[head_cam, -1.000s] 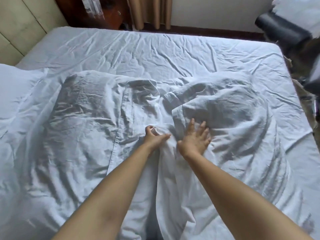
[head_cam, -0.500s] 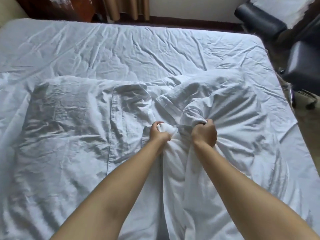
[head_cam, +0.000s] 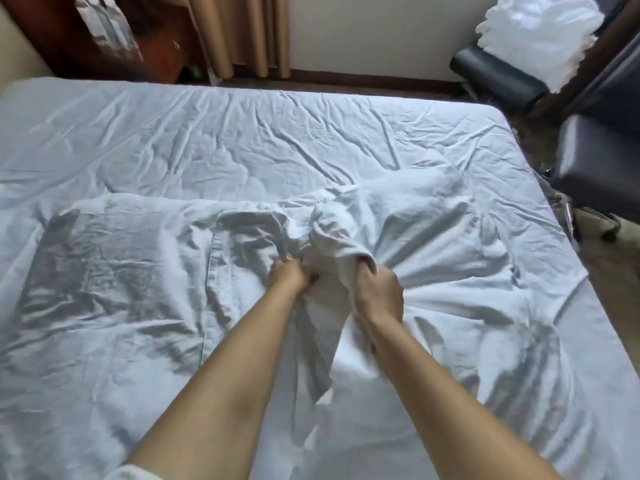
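Note:
A crumpled white duvet cover (head_cam: 114, 296) lies spread over the near half of a bed with a wrinkled white bottom sheet (head_cam: 242, 140). My left hand (head_cam: 289, 277) grips a bunched fold of the cover at the middle of the bed. Just to its right, my right hand (head_cam: 379, 292) holds another bunch of the same fabric in a fist, and the cloth between the two hands is lifted off the bed. A loose flap hangs down between my forearms.
Dark padded chairs (head_cam: 602, 161) stand close to the bed's right edge, one with a pile of white linen (head_cam: 540, 26) on it. Tan curtains (head_cam: 239, 32) and dark wooden furniture (head_cam: 79, 36) stand beyond the far edge of the bed.
My right hand went from lying flat on the cover to gripping a bunch of it. Both hands have pulled the fabric up and toward me. The view has tilted up.

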The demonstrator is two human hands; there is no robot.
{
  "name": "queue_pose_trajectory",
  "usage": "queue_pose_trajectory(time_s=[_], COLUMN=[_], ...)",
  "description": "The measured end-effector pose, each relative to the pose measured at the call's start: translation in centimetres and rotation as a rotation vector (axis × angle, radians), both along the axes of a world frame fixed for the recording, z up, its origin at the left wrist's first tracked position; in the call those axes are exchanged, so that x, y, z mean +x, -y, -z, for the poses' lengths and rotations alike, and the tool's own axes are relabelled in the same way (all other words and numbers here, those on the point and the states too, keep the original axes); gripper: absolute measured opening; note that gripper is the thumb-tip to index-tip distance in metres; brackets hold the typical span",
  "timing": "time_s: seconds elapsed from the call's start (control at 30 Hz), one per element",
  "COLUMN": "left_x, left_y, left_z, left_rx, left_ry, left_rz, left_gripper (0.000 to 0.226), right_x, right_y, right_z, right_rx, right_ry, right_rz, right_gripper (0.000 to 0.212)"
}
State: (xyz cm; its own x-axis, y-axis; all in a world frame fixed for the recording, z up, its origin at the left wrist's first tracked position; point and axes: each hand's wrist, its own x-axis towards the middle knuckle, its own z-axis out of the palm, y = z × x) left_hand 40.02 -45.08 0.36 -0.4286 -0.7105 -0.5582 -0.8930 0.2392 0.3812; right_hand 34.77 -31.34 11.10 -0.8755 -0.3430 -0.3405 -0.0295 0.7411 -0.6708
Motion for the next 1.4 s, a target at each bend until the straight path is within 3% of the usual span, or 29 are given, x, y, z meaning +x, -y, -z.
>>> queue_pose_trajectory(time_s=[0.07,0.13,0.27,0.33,0.5,0.57,0.6,0.7,0.77,0.83,0.9,0.93,1.0,1.07,1.1,1.17,1.27,1.33,1.4], left_x=[1.1,0.8,-1.1,-2.9,-5.7,-5.4,-5.2,-5.7,-6.0,-5.7,-5.2,-4.8,-3.0,-0.8,0.0,0.7,0.1,-0.4,0.0], left_y=[-1.0,-1.4,-1.5,-0.5,2.9,3.9,4.0,5.3,8.4,12.0,14.7,15.4,14.9,13.7,13.3,12.4,10.5,9.3,8.1], left_z=[0.9,0.3,-2.4,-4.2,-6.3,-6.3,-6.2,-6.0,-6.5,-8.2,-9.2,-8.9,-7.8,-4.9,-3.4,-1.2,-0.9,-1.4,-1.4], left_rx=[-0.162,-0.304,-0.057,0.048,0.953,1.213,1.23,0.888,0.586,0.389,0.255,0.24,0.361,0.481,0.489,0.459,0.389,0.279,0.12], left_ry=[0.008,-0.15,-0.368,-0.466,-1.04,-1.208,-1.188,-1.017,-1.064,-1.153,-1.171,-1.149,-1.043,-0.9,-0.841,-0.818,-0.955,-1.0,-0.884], left_rz=[-0.011,0.008,0.269,0.156,-0.728,-0.889,-0.863,-0.661,-0.645,-0.632,-0.633,-0.618,-0.597,-0.602,-0.609,-0.616,-0.712,-0.836,-0.961], left_gripper=[0.046,0.032,0.015,0.016,0.034,0.06,0.065,0.021,0.021,0.035,0.033,0.03,0.048,0.064,0.06,0.04,0.007,0.005,0.012], right_x=[-0.1,-0.3,-0.9,-0.7,1.5,1.5,1.5,2.0,2.4,2.3,1.8,1.7,1.4,1.7,2.0,2.5,2.6,2.0,1.5], right_y=[-0.8,-0.1,2.7,3.1,2.2,2.3,2.4,2.9,3.5,4.6,5.8,6.2,6.0,5.3,5.1,5.2,5.6,5.7,5.5], right_z=[2.0,1.7,-2.6,-3.9,-2.7,-2.0,-1.8,-1.2,-1.4,-1.7,-0.9,0.2,3.3,6.1,7.0,7.9,7.6,6.8,5.8], right_rx=[0.139,0.105,-0.278,-0.396,-0.392,-0.348,-0.326,-0.289,-0.333,-0.391,-0.329,-0.207,0.083,0.251,0.277,0.256,0.206,0.117,-0.017], right_ry=[0.022,0.009,-0.011,0.0,0.043,0.036,0.038,0.039,0.014,-0.047,-0.105,-0.117,-0.087,-0.012,-0.007,-0.034,-0.036,0.008,0.04], right_rz=[-0.053,-0.019,0.122,0.139,0.077,0.04,0.015,-0.05,-0.056,-0.086,-0.237,-0.337,-0.501,-0.596,-0.615,-0.608,-0.549,-0.443,-0.239], right_gripper=[0.055,0.059,0.056,0.052,0.051,0.053,0.053,0.051,0.051,0.049,0.036,0.027,0.019,0.033,0.037,0.038,0.027,0.011,0.012])
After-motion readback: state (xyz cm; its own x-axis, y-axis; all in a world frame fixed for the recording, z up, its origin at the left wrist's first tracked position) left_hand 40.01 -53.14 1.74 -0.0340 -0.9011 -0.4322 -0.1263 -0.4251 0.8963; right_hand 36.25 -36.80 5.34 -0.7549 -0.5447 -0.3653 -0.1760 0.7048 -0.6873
